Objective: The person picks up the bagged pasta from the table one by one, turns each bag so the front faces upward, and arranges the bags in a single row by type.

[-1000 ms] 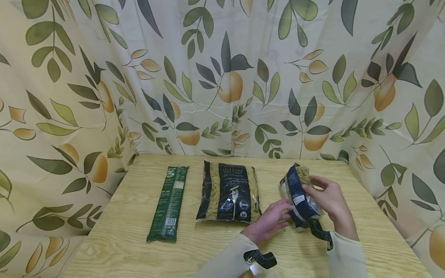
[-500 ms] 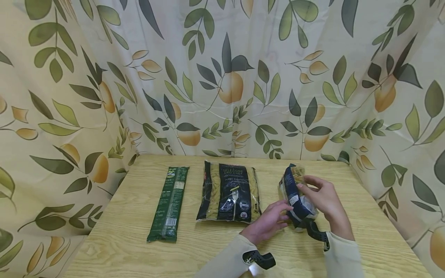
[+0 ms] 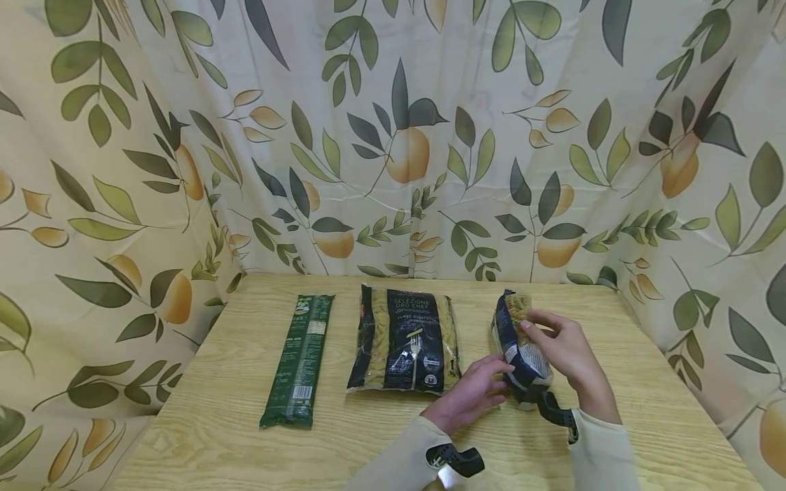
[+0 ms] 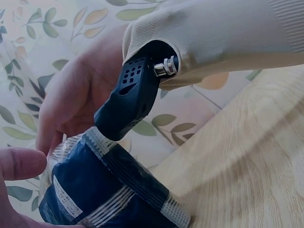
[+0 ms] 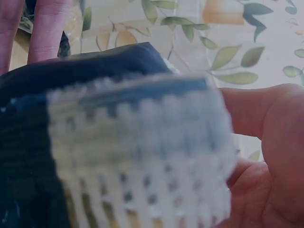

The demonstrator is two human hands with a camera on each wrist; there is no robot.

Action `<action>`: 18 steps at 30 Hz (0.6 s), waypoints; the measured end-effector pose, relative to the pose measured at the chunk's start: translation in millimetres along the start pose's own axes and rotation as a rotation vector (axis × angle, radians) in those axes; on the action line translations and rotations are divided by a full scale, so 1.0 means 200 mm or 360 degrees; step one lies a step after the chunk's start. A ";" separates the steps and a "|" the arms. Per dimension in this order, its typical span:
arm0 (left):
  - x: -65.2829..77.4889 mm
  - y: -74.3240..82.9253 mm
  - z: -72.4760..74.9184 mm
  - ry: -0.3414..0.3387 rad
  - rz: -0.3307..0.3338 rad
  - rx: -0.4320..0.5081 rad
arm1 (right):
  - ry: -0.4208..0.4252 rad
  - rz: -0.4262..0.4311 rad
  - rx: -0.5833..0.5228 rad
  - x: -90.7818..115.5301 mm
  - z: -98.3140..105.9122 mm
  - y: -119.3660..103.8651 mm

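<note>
A dark blue bag of pasta (image 3: 523, 374) with a see-through side stands tilted near the right of the table. My right hand (image 3: 568, 349) grips its right side, thumb toward me and fingers behind. The fingers of my left hand (image 3: 469, 399) are extended and touch the bag's left side low down. Seen from the left wrist, the striped seam end of the bag (image 4: 104, 185) faces the camera, with my left thumb (image 4: 21, 163) beside it. In the right wrist view the crimped bag end is blurred, and straight left fingers (image 5: 47, 33) show behind it.
A black bag of penne (image 3: 413, 341) lies flat just left of my left hand. Farther left lies a long green spaghetti packet (image 3: 299, 361). The wooden table (image 3: 215, 436) ends at a leaf-and-fruit patterned curtain (image 3: 405, 225) at the back and sides.
The blue pasta bag has shifted a little left and turned, with my right hand moving along. My left hand has stayed almost in place; the other two packets have not moved.
</note>
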State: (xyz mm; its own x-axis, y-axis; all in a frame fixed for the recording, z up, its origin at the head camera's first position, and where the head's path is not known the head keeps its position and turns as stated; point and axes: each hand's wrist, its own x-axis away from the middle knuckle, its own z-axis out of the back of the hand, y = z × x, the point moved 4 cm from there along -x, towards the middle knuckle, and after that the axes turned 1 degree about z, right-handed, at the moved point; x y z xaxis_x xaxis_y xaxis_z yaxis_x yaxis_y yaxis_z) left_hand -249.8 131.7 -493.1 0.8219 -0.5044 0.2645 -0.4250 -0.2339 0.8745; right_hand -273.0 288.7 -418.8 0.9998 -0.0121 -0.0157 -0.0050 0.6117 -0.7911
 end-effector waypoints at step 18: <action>0.01 -0.02 0.04 -0.0003 -0.0015 0.0058 | 0.0024 0.0065 -0.0092 -0.01 -0.03 -0.01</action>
State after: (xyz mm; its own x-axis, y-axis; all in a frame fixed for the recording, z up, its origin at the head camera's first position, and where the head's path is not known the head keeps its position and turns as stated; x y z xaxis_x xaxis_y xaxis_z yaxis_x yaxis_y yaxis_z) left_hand -249.5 124.6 -498.3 0.8251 -0.5037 0.2557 -0.4310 -0.2687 0.8614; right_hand -275.4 282.6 -421.4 0.9983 -0.0001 -0.0578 -0.0477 0.5654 -0.8234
